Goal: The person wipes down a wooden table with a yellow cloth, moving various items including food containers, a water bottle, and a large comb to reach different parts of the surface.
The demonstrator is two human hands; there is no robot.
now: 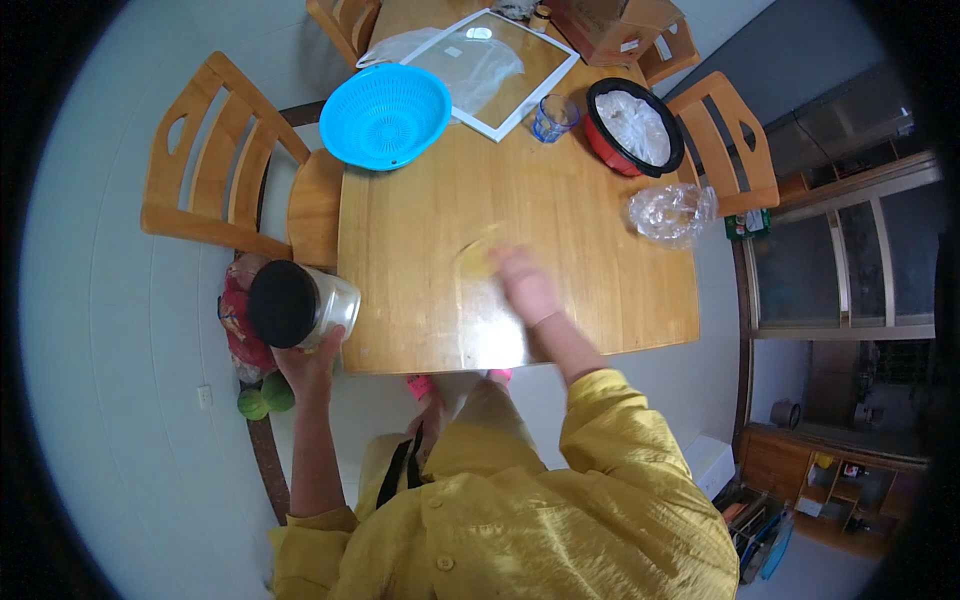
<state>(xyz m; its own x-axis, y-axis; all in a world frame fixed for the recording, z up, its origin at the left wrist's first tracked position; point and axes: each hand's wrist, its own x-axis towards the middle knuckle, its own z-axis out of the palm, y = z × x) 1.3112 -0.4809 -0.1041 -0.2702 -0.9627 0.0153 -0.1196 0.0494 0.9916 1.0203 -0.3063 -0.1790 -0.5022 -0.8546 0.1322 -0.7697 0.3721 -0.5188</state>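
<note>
My left hand (310,355) grips a clear jar (338,308) with a wide black lid (283,303), held tilted just off the table's left edge. Over the middle of the wooden table (400,290), my right hand (525,280) is smeared by motion. Its fingers close on a thin yellow cloth (480,255), which is blurred and lies against or just above the tabletop.
A blue colander (386,116), a white-framed glass panel (505,95), a glass cup (553,118), a red-and-black pot (603,145) holding a white bag (635,125) and a clear plastic bag (672,215) are on the table. A cardboard box (610,30) sits behind; chairs (225,160) flank it.
</note>
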